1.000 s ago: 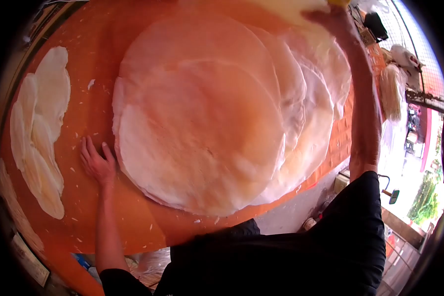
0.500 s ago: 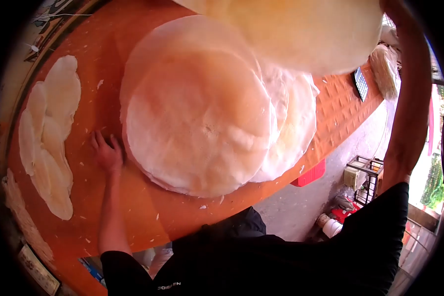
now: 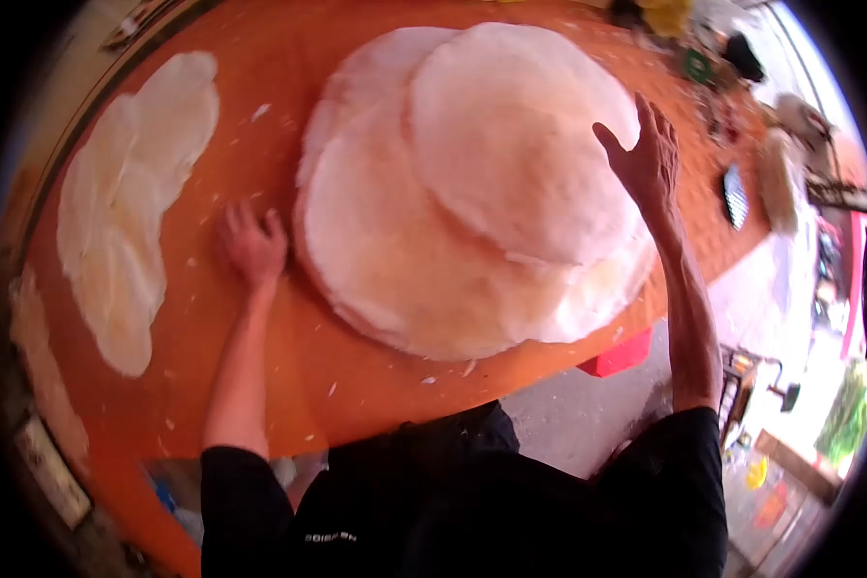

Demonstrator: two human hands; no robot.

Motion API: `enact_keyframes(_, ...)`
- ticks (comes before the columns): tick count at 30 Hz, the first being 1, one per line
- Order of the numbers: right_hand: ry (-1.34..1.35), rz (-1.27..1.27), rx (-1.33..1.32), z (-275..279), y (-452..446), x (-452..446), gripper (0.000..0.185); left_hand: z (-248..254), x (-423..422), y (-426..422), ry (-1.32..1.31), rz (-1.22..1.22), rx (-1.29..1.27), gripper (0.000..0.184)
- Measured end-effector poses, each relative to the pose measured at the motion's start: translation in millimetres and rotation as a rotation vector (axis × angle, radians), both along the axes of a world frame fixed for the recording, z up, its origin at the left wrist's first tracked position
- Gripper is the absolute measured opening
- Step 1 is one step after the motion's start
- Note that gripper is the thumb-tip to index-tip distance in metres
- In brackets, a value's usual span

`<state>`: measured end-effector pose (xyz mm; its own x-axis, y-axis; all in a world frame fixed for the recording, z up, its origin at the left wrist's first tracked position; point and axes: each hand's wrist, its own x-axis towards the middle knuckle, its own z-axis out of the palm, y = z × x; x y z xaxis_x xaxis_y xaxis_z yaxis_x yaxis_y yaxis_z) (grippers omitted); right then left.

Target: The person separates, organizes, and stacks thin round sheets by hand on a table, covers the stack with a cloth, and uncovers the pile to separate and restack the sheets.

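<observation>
Large round pale sheets (image 3: pixel 385 270) lie stacked on the orange table (image 3: pixel 289 405). A smaller-looking round sheet (image 3: pixel 520 135) rests on top of them toward the upper right. My right hand (image 3: pixel 650 159) is just at the right edge of that top sheet, thumb and fingers apart, holding nothing. On the table left of the stack, my left hand (image 3: pixel 252 241) lies with its fingers spread and nothing in it. Further left lies a long, folded pale sheet (image 3: pixel 130 212).
A dark gridded object (image 3: pixel 735 196) and a clear plastic bundle (image 3: pixel 778 178) are at the table's right end. Behind them are a green item (image 3: pixel 696 65) and yellow cloth (image 3: pixel 667 14). A red object (image 3: pixel 618 354) shows below the front edge.
The sheet that was raised at the upper right now lies on the stack. My right hand has let go of it and come down and nearer. The view has shifted.
</observation>
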<state>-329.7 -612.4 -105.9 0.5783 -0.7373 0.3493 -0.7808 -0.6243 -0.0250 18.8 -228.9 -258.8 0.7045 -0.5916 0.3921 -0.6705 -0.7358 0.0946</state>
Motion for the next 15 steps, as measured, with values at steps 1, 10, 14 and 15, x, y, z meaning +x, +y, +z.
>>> enact_keyframes(1,-0.045,0.092,-0.003,-7.8,17.3,22.2,0.077,2.6,3.8,-1.4,0.025,-0.016,0.038,0.05)
enact_keyframes(10,0.184,0.125,0.155,-87.1,47.4,60.4,0.061,30.8,-7.9,0.1,0.094,0.015,-0.009,0.056)
enact_keyframes(14,-0.05,0.2,0.18,-58.3,53.4,66.1,0.037,40.1,-5.2,8.1,0.17,0.02,-0.129,0.049)
enact_keyframes(15,-0.095,0.216,0.146,-32.0,94.6,78.1,0.037,44.3,-1.2,15.2,0.237,-0.048,-0.2,0.045)
